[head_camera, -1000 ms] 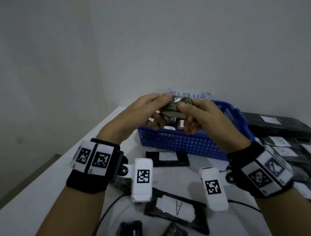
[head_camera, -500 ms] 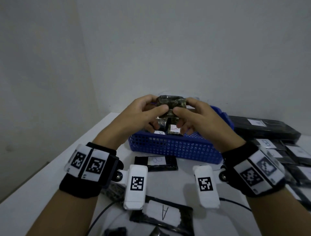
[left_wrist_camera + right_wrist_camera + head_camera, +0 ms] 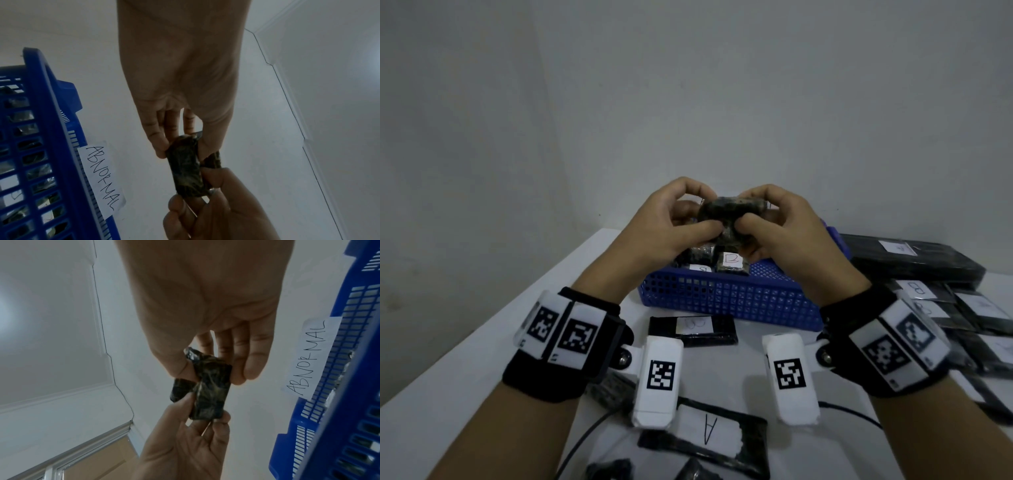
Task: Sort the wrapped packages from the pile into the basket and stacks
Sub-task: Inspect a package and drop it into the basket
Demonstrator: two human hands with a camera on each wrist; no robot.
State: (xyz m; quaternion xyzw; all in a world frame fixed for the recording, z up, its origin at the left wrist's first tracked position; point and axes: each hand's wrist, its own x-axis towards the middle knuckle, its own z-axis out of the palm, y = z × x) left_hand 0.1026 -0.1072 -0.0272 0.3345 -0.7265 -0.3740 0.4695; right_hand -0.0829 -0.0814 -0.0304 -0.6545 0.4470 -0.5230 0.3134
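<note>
A small dark wrapped package (image 3: 732, 207) hangs above the blue basket (image 3: 722, 303), held at both ends. My left hand (image 3: 705, 214) pinches its left end between thumb and curled fingers, and my right hand (image 3: 748, 210) pinches the right end the same way. In the left wrist view the left hand (image 3: 180, 142) grips the package (image 3: 187, 170) from above, the right hand (image 3: 205, 183) from below. The right wrist view shows the right hand (image 3: 207, 369) on the package (image 3: 209, 391) and the left hand (image 3: 203, 415) opposite. No label shows on the package.
The basket (image 3: 51, 129) holds several labelled packages (image 3: 729, 262) and carries an "ABNORMAL" paper tag (image 3: 100, 177). Flat black packages lie before it (image 3: 693, 329), one marked A (image 3: 709, 431), and a pile sits at the right (image 3: 962, 308). The table's left edge runs close by.
Both hands have turned the package between their fingers while keeping it over the basket. The fingers are more curled round it, and the thumbs now press on its near side.
</note>
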